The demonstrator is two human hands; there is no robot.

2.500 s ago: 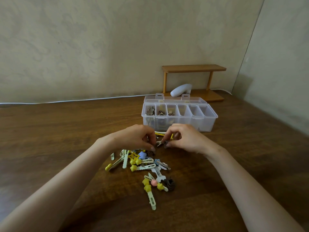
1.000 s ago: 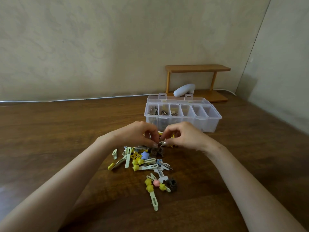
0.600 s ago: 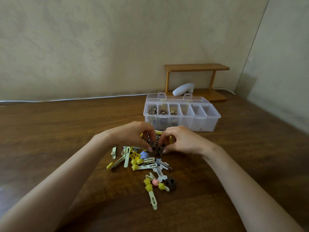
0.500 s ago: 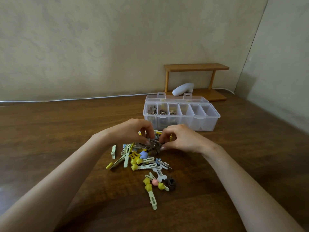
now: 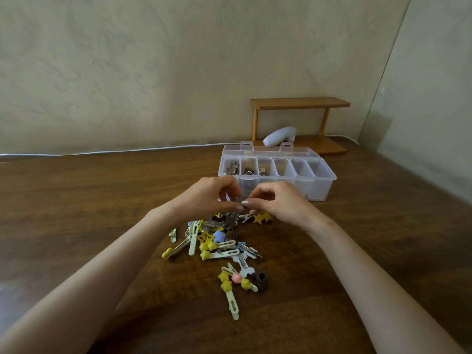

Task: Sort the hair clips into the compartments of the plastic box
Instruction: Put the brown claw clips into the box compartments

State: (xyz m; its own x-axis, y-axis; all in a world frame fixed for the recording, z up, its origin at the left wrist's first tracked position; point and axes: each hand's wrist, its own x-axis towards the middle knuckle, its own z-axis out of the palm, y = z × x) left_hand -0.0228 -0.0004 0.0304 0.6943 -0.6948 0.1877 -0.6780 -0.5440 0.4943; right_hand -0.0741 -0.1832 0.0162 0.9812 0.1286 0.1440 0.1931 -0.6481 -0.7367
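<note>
- Fingers (image 5: 236, 207) of left hand (image 5: 207, 198) and right hand (image 5: 279, 200) meet tip to tip above the far edge of the pile, pinched together on a small grey clip (image 5: 238, 199); only a sliver of it shows, so its shape cannot be told.
- Both hands raised off the bench (image 5: 76, 200), thumbs and forefingers closed, other fingers curled.
- Pile of hair clips (image 5: 217, 241) lies loose on the bench just below the hands: pale green bar clips, yellow star tops, 1 blue piece, grey-brown flower shapes, tangled and overlapping.
- 2 yellow stars (image 5: 261, 217) sit at the right edge of the pile, under the right hand.
- Small outlying cluster nearer the person: yellow tops, 1 pink piece (image 5: 236, 277), a dark brown claw clip (image 5: 260, 279), a long pale green clip (image 5: 233, 304).
- Plastic box (image 5: 319, 190) stands just beyond the hands, lid open behind it, 6 compartments in a row.
- Left 3 compartments hold grey-brown clips (image 5: 233, 167); the other 3 appear empty.
- Wooden shelf (image 5: 298, 103) behind the box by the wall, a white object (image 5: 279, 136) on its base.
</note>
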